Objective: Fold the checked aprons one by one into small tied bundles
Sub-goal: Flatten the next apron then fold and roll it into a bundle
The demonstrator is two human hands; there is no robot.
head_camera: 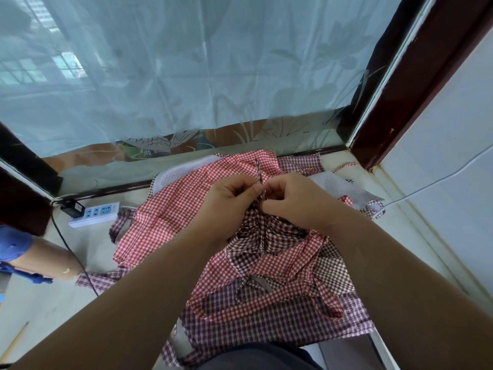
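Note:
A dark brown checked apron (262, 236) is gathered into a crumpled bundle under my hands, on top of a heap of red checked aprons (170, 206). My left hand (226, 201) and my right hand (293, 201) meet above the bundle. Each pinches the thin checked strap (258, 169), which stands up between my fingertips. A purple checked apron (266, 327) lies spread nearest to me, with a red strap loop (266, 303) across it.
A white power strip (93, 213) with a black plug and cable lies left of the heap. A white cable (426, 186) runs along the right wall. Another person's arm in a blue sleeve (34, 259) is at the left. A curtained window stands behind.

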